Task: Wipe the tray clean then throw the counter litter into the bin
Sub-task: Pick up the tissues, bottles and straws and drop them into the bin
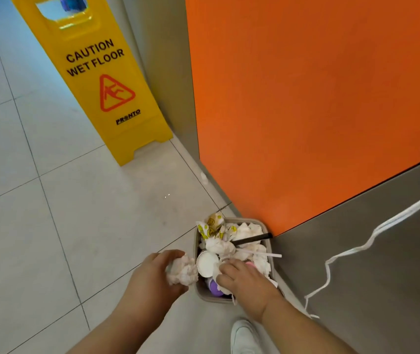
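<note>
Head view, and we take the bin (267, 232) as our landmark: a small grey rectangular container standing on the tiled floor (37, 213), tucked into the corner where the orange panel (306, 98) meets the steel front (382, 264).

Far up and left of the bin we see a yellow wet-floor sign (106, 80) standing upright on the tiles, printed "CAUTION WET FLOOR".

Just left of the bin, our left hand (152, 274) has its grip clenched around a crumpled white tissue wad (182, 270); the wad sits at the bin's left rim, partly outside it.

Inside the bin we see it heaped above the rim with crumpled white paper (244, 232), a yellow-printed wrapper (212, 227) at the far left corner, a white cup lid (207, 263) near the left wall, something purple (214, 287) at the near end, a black stick (251, 240) lying across the far part and a white straw (272, 256) poking over the right rim.

Over the near right part of the bin, our right hand (242, 278) lies palm down on the litter, fingers bent; we cannot tell whether its grip encloses anything.

Right of the bin, a white cord (357, 250) trails across the steel front. Below the bin, a white shoe (242, 337) stands on the floor.
</note>
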{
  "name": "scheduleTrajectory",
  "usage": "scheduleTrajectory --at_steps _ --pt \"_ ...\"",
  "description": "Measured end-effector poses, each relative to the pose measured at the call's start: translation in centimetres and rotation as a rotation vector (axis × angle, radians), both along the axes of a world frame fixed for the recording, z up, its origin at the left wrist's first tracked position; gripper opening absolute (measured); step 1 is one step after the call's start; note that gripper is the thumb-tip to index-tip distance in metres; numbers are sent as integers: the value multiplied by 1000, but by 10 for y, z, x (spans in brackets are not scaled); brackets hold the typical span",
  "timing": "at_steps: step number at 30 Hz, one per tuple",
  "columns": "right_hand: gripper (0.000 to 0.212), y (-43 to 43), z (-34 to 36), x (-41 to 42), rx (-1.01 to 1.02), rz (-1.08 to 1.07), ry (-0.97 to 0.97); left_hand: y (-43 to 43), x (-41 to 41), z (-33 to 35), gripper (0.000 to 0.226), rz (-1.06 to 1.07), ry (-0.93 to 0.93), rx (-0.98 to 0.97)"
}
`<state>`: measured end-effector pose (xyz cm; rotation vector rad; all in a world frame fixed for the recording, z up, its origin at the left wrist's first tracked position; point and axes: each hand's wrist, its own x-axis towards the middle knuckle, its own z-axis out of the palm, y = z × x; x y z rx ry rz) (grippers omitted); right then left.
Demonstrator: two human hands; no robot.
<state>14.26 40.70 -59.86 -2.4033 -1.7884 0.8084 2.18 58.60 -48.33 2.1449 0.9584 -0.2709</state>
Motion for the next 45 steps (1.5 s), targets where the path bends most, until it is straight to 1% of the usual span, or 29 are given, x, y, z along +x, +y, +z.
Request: scheduleTrajectory --at_steps 2,4,7,10,12,14,15,16,18,20,22,23,24,26,28,29,31,32,34,37,39,41,45 --pt "54 3 -4 1 -37 60 -93 -1 2 -7 50 -5 -12 0" --pt "51 5 -8 2 -10 74 -133 -4 5 -12 49 -17 -14 -9" --pt "50 8 -14 5 34 20 -154 -11 13 -21 50 -24 -19 -23" --pt "47 7 -18 9 102 31 -172 -19 24 -29 52 -53 -1 -16" --pt "40 4 -17 11 142 45 -200 -23 30 -32 54 -53 3 -17" --pt "24 -3 -18 11 222 -13 -212 -27 36 -34 55 -36 10 -16" --pt "17 -8 -17 10 270 -90 -198 -28 37 -35 55 -23 13 -18" --pt "22 -12 -14 9 315 -186 -165 -29 39 -35 55 -10 17 -21" --pt "37 -19 -4 5 428 -388 -47 -30 42 -36 53 25 19 -35" --pt "55 -19 10 -2 550 -544 112 -32 46 -36 53 60 24 -54" --pt "69 -13 25 -12 628 -583 246 -36 53 -37 55 64 35 -76" --pt "72 -8 27 -16 646 -582 284 -38 57 -38 55 54 47 -88" --pt "70 -5 27 -19 657 -584 316 -42 61 -38 54 51 51 -113" --pt "52 0 22 -20 664 -665 386 -49 67 -37 54 82 30 -201" --pt "36 2 18 -16 679 -785 428 -54 71 -37 57 131 6 -328" --pt "31 4 16 -13 689 -817 415 -56 72 -36 58 160 -7 -409" --pt "26 6 12 -6 670 -830 370 -58 73 -35 67 196 -12 -554" --pt "25 7 9 -3 624 -827 355 -58 73 -35 72 191 -4 -581" --pt "25 7 4 4 483 -824 325 -57 73 -34 73 136 21 -543" --pt "33 8 -2 10 249 -834 253 -51 68 -30 64 76 50 -409" --pt "38 7 0 9 125 -751 159 -46 64 -30 63 90 70 -382" --pt "41 5 0 5 137 -661 51 -43 60 -28 62 112 79 -396" --pt "42 3 5 1 191 -686 11 -40 58 -22 55 128 84 -402"
